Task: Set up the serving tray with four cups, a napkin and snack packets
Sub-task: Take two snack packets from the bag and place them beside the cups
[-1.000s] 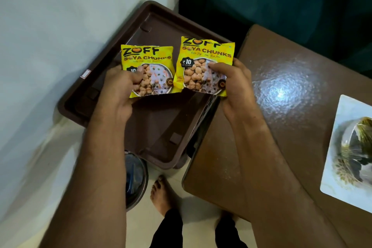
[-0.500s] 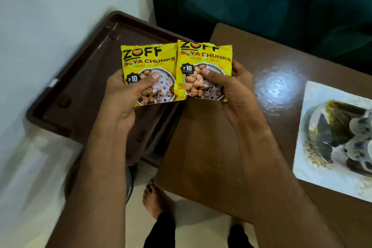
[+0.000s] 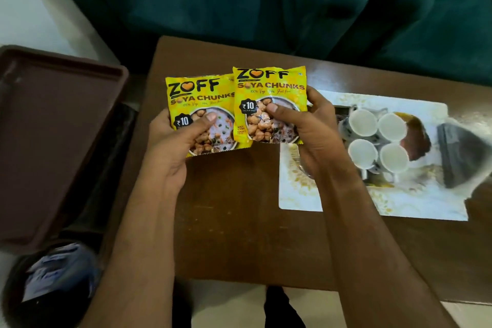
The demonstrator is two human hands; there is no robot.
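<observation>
My left hand point(image 3: 173, 146) holds one yellow soya chunks packet point(image 3: 198, 98) and my right hand point(image 3: 306, 130) holds a second yellow packet point(image 3: 269, 88); the two overlap side by side above the brown table point(image 3: 239, 221). To the right lies a white patterned serving tray point(image 3: 300, 194). On it stand several white cups point(image 3: 378, 138) clustered together, with a dark folded napkin point(image 3: 460, 157) at their right.
A large dark brown plastic tray point(image 3: 53, 128) sits left of the table, against a white wall. A round metal bin point(image 3: 50, 282) stands on the floor below it. A teal sofa point(image 3: 266, 2) runs behind the table.
Both hands have carried the two packets rightward, away from the brown plastic tray and over the table. The view has swung right, bringing the white tray with cups and napkin fully in.
</observation>
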